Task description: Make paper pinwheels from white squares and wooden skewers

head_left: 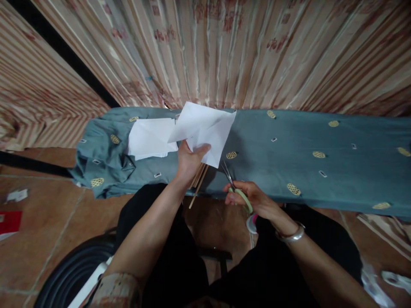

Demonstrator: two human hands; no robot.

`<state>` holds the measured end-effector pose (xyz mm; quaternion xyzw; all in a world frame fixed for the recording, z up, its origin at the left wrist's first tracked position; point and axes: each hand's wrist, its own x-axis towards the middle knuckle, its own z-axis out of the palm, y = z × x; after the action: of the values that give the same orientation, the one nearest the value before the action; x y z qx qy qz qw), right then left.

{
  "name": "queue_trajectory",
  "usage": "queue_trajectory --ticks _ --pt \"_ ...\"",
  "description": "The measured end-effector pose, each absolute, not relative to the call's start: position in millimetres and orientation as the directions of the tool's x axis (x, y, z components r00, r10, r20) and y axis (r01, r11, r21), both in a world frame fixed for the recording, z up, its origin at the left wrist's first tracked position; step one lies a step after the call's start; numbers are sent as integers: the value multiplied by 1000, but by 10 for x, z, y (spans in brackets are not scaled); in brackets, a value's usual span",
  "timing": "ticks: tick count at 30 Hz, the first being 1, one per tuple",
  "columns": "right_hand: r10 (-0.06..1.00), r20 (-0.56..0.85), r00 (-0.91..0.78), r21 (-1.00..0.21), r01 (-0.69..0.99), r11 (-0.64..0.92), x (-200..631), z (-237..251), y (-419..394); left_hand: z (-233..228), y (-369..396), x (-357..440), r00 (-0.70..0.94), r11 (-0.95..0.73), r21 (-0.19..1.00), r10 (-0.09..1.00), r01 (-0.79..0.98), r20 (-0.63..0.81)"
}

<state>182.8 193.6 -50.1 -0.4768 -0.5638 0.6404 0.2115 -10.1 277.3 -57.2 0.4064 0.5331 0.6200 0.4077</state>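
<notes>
My left hand (190, 161) grips a creased sheet of white paper (208, 122), the thumb lying on top of it and the fingers hidden beneath. In my right hand (248, 196) is a pair of scissors (241, 194) with pale green handles, its metal blades pointing up toward the paper's lower right corner, apart from it. Several thin wooden sticks (201, 176) stick out below the paper near my left wrist, over the cloth's front edge. Left of the held sheet lies a stack of white paper (152, 137).
A blue-green cloth (272, 167) with yellow pineapple prints covers the long narrow surface. Behind it hangs a striped curtain (224, 55). A black bar (64, 51) crosses the left side. On the tiled floor lie a red item (10, 223) and a white scrap (17, 195).
</notes>
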Motion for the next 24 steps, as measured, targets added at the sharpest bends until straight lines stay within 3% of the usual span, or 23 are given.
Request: queue_trajectory --ticks 24 --pt "768 -446 -461 -895 243 -374 1685 -460 1990 -704 2758 14 -270 -111 994 957 7 109"
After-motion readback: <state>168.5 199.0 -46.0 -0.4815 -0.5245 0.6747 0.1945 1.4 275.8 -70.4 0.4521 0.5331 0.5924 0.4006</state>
